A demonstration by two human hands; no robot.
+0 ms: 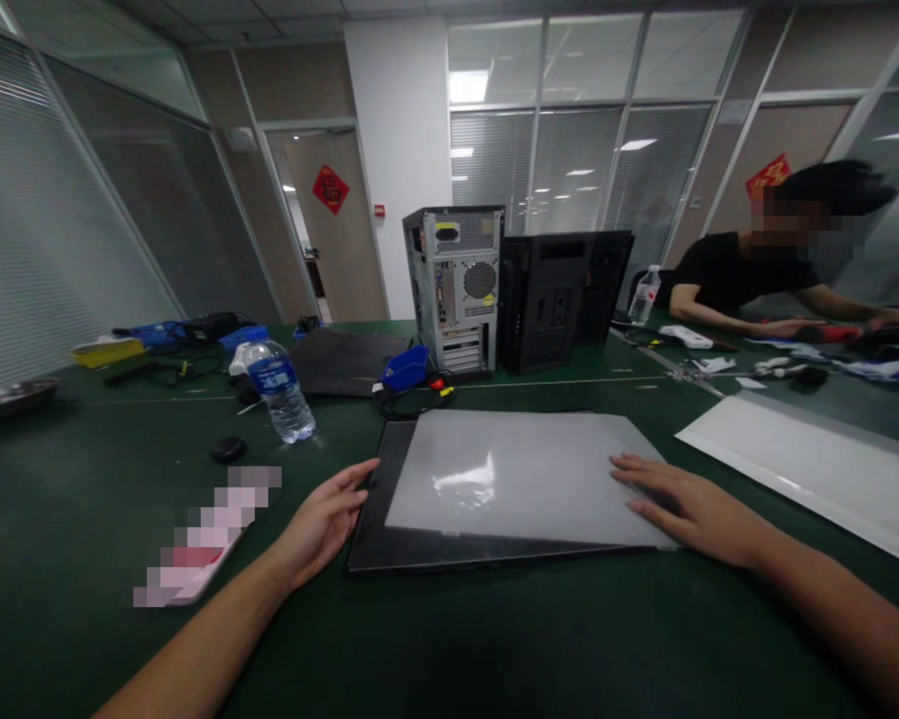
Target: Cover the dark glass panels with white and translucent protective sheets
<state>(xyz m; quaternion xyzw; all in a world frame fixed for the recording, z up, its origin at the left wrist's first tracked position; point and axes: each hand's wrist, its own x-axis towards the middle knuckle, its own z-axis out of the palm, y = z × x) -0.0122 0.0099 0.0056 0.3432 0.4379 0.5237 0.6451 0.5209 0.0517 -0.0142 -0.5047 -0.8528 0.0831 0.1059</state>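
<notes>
A black flat panel (390, 519) lies on the green table before me. On top of it rests a whitish translucent sheet (524, 479), set askew and reaching past the panel's right side. My left hand (326, 519) is at the panel's left edge, fingers stretched out and the tips touching that edge. My right hand (670, 504) lies open on the right part of the sheet, fingers spread flat over it. The panel's right edge is hidden under the sheet and hand.
Behind the panel stand an open computer case (456, 290) and a black case part (546, 300). A water bottle (281, 389) and a blurred pink phone-like object (210, 544) are at left. A white panel (816, 459) lies at right, near a seated person (749, 270).
</notes>
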